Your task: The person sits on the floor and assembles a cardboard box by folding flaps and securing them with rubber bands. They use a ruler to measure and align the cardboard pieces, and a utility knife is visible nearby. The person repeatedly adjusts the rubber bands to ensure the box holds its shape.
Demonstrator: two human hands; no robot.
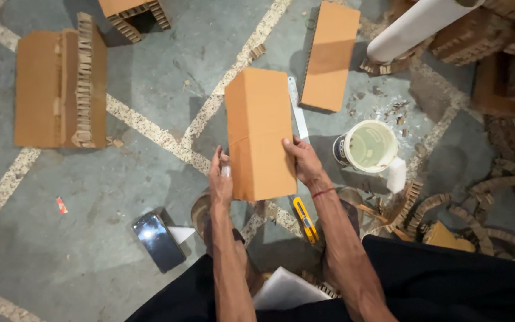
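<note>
Floor [150, 83] first: grey concrete w/ pale speckled lines. Big flat cardboard slab [61, 89] far left, honeycomb edge showing. I've got the box [260, 134] up centre frame, above the floor, long side running away from me. Another panel [331, 56] lies just beyond it. White tube [415, 27] top right. Left hand [220, 182] clamps the box's near-left edge, right hand [305, 161] grips its right side. Glue tub [368, 146] right of the box, phone [158, 240] bottom left, yellow knife [305, 219] under my right wrist.
</note>
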